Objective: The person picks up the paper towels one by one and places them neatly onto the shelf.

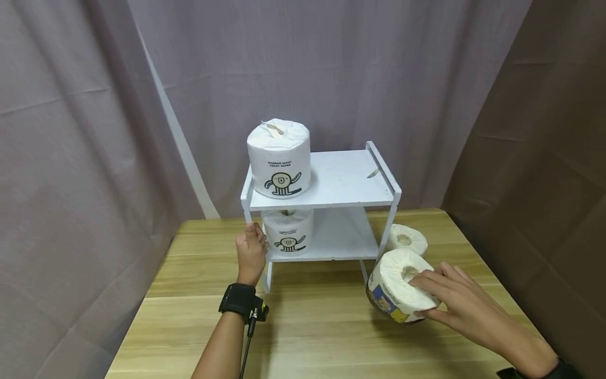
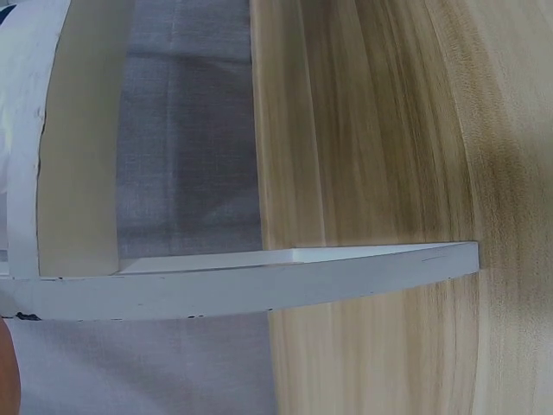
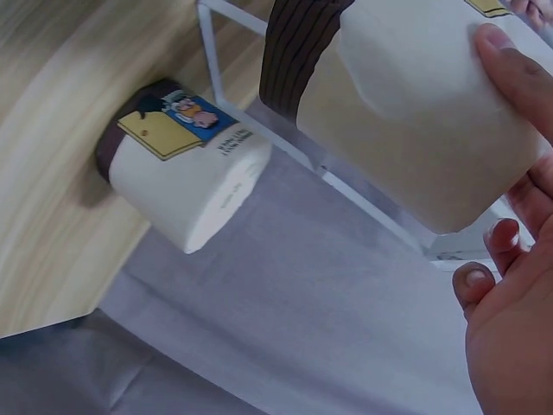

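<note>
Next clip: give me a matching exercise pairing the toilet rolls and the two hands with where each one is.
Things:
1. wrapped white toilet roll with cartoon print
2. second wrapped white cartoon roll
3. unwrapped white roll with brown-and-yellow label
4. left hand

Places:
A. gripped by the right hand just above the wooden table
B. top tier of the white two-tier shelf
C. at the shelf's front left post
D. lower tier of the shelf

Pairs: 1-B, 2-D, 3-A, 4-C

White rack frame (image 2: 259,281) over wooden table (image 2: 380,130)
</note>
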Available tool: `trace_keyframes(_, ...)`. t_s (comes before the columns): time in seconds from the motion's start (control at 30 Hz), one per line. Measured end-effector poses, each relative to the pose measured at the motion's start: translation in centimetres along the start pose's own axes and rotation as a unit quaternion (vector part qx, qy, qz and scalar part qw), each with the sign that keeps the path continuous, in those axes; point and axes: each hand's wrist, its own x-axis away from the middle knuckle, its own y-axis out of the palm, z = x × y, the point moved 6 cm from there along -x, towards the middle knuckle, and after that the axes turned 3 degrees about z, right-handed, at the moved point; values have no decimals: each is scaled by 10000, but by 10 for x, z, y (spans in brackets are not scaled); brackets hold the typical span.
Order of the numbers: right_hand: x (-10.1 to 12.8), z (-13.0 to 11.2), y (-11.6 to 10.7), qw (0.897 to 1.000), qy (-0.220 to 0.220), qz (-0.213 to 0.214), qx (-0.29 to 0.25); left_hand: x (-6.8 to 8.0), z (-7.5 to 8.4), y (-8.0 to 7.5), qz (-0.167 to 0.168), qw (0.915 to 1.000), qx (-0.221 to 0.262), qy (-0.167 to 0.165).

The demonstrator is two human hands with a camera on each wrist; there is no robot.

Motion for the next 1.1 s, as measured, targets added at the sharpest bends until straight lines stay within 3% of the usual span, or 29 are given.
trace_keyframes(0.5, -28, -15, -12, 9989, -276, 372, -112, -1, -3, 1, 35, 10000, 8, -8)
trace_keyframes(1.1, -66, -26, -12, 9991, -176, 373, -113, 0, 1, 1, 129, 9998, -127, 6)
